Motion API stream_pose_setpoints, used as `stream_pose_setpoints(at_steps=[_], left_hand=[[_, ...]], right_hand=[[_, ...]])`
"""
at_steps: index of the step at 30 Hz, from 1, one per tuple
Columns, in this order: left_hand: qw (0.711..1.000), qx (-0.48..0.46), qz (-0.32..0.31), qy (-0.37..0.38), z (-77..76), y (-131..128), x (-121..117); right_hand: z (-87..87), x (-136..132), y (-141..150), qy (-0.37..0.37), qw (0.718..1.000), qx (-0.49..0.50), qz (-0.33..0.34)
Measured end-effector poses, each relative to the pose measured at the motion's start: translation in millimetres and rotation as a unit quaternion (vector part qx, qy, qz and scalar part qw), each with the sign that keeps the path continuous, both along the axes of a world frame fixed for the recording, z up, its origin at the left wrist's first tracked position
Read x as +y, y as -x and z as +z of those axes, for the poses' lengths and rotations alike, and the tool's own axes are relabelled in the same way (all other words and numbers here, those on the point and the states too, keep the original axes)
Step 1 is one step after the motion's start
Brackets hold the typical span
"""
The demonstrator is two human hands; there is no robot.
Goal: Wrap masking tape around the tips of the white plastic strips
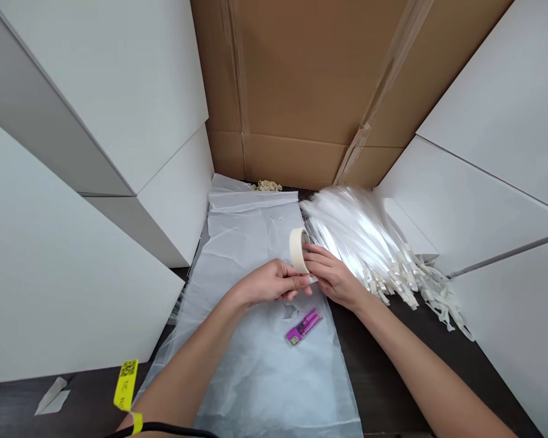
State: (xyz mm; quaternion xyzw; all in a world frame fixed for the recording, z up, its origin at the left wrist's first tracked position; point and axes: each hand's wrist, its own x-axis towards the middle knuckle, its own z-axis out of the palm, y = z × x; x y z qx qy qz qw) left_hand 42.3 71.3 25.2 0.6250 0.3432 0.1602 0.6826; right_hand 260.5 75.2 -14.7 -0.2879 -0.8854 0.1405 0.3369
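Observation:
My right hand (332, 275) is closed on a roll of cream masking tape (296, 250), with its fingers reaching into the ring. The roll stands on edge above the sheeting. Close beside it, my left hand (274, 281) pinches at the bottom of the roll, where a short pale tape end shows between the two hands. Part of the left fingertips is hidden, so anything else in the pinch cannot be made out. Just below the hands, a purple lighter (304, 326) lies on the translucent white plastic sheet (274, 377).
To the right lies a large pile of clear shiny strands (351, 225) with taped ends. A cardboard panel (310, 73) closes off the back. White cabinets (173, 194) stand on both sides. Paper scraps (53, 396) lie at lower left; a crumpled beige heap (268, 185) sits at the back.

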Motion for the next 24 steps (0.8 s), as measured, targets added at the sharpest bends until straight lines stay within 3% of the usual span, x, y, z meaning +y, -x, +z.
stream_pose_setpoints(at_steps=[6,9,11,16,20,24], left_hand=[[0.997,-0.011,0.020,-0.076,-1.8,-4.4,-1.1],[0.984,0.042,0.066,-0.158,-3.1,-2.2,-1.6],[0.968,0.075,0.094,-0.220,-4.1,-0.2,-1.6],[0.925,0.091,0.179,-0.323,-4.4,0.9,-1.8],[0.889,0.128,0.219,-0.382,-3.6,1.9,-0.1],[0.843,0.182,0.228,-0.453,-8.3,6.3,4.9]], right_hand=[[51.4,8.4,-11.7,0.028,0.985,-0.148,0.078],[74.8,8.7,-9.0,0.015,0.976,-0.185,0.116],[81.6,2.3,-3.5,0.006,0.978,-0.170,0.118],[69.7,-27.7,17.7,0.093,0.994,0.025,0.042],[55.5,-41.2,30.8,0.170,0.966,0.192,-0.034],[52.3,-43.1,35.1,0.216,0.947,0.221,-0.086]])
